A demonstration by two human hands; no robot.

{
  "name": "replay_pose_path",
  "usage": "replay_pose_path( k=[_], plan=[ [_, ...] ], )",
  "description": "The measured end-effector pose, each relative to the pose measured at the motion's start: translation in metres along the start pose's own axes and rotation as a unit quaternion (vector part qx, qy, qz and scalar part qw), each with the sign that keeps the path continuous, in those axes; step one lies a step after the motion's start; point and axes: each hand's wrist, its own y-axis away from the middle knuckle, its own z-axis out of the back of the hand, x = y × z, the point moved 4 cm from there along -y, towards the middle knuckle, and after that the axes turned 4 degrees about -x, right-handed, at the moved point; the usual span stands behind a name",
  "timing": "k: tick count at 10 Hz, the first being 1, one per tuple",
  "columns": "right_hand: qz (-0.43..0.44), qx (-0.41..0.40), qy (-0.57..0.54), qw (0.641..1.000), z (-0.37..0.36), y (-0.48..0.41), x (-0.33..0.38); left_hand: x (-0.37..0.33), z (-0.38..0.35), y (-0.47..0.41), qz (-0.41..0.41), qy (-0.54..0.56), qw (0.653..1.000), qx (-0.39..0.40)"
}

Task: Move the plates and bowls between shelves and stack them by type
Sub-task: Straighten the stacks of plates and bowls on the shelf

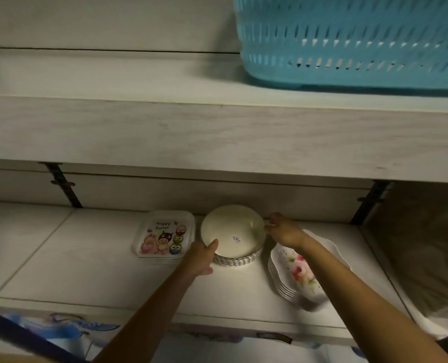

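Note:
A stack of round cream plates [232,230] with ribbed silver rims stands on the lower shelf [86,258] near its back wall. My left hand [202,258] grips the stack's front left edge, thumb over the top rim. My right hand [283,230] pinches the right rim of the top plate. Left of it lies a stack of square plates [162,235] with a cartoon print. To the right sits a stack of scalloped white plates [298,273] with pink flowers, partly hidden by my right forearm.
A turquoise plastic basket [353,40] fills the right of the upper shelf [191,132], whose thick front edge overhangs the lower shelf. Dark metal brackets [65,186] hold the shelves at left and right. Blue packaging [60,328] shows below the lower shelf.

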Motion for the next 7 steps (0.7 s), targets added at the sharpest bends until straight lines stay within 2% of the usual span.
replay_pose_path(
  k=[1,2,3,4,5,7],
  plan=[
    [-0.014,0.009,0.085,0.996,-0.011,-0.014,-0.001,0.0,-0.004,-0.01,0.012,0.055,0.998,0.015],
    [-0.046,0.03,0.212,0.976,-0.022,-0.024,-0.006,0.01,-0.008,-0.022,0.051,0.113,0.992,0.019],
    [-0.051,0.038,0.283,0.957,-0.029,-0.028,-0.005,0.013,-0.01,-0.026,0.064,0.144,0.987,0.024],
    [-0.038,0.035,0.311,0.949,-0.032,-0.031,-0.003,0.011,-0.01,-0.022,0.069,0.163,0.984,0.023],
    [-0.017,-0.004,0.287,0.958,-0.029,-0.03,-0.003,0.011,-0.01,-0.019,0.064,0.168,0.983,0.023],
    [0.007,-0.066,0.203,0.977,-0.005,-0.007,0.025,0.0,0.013,-0.004,-0.009,0.17,0.985,-0.008]
  ],
)
